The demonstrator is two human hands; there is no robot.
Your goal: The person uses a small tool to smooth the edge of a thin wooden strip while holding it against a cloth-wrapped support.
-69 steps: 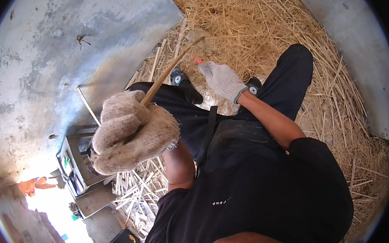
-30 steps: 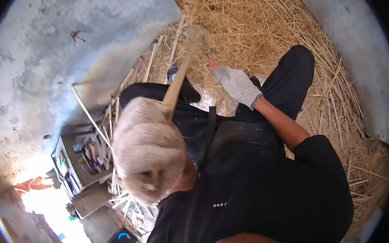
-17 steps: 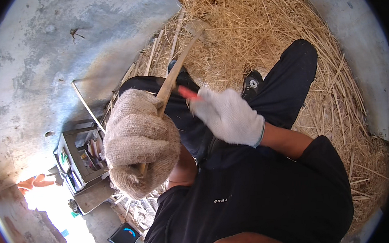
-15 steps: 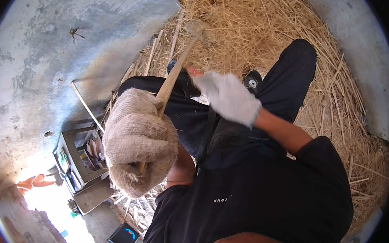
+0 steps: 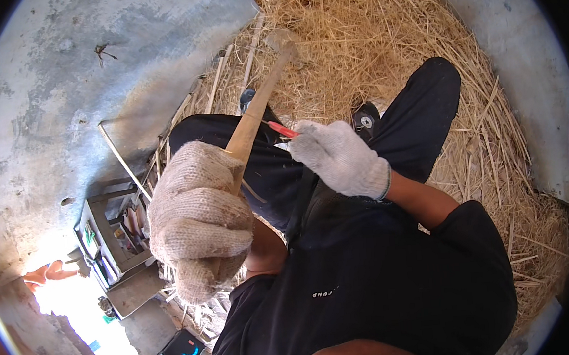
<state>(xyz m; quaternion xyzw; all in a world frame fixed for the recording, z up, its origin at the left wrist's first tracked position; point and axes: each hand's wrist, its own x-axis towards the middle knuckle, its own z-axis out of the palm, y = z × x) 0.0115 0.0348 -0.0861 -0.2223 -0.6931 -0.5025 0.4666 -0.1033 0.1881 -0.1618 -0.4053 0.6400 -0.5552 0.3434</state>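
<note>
My left hand [image 5: 198,216], in a thick beige knitted glove, is wrapped round a pale wooden stick [image 5: 259,103]. The stick slants up and away toward the straw, tapering at its far end. My right hand [image 5: 342,157], in a thinner white glove, grips a small knife [image 5: 283,129] by its red handle. The thin blade points left and reaches the side of the stick, a little beyond my left hand; whether it cuts in cannot be made out. A thin curled strip [image 5: 254,191] hangs beside my left glove, over my dark trousers.
Loose straw and shavings [image 5: 360,33] cover the floor ahead and to the right. A worn grey-blue wall [image 5: 93,79] rises at the left, another at the right. Behind my left hand stand a wooden shelf [image 5: 116,229] with small items and a black square device [image 5: 182,349].
My right hand has moved slightly down and turned, so the knife's red handle shows more clearly. My left hand has tilted and sunk a little with the stick.
</note>
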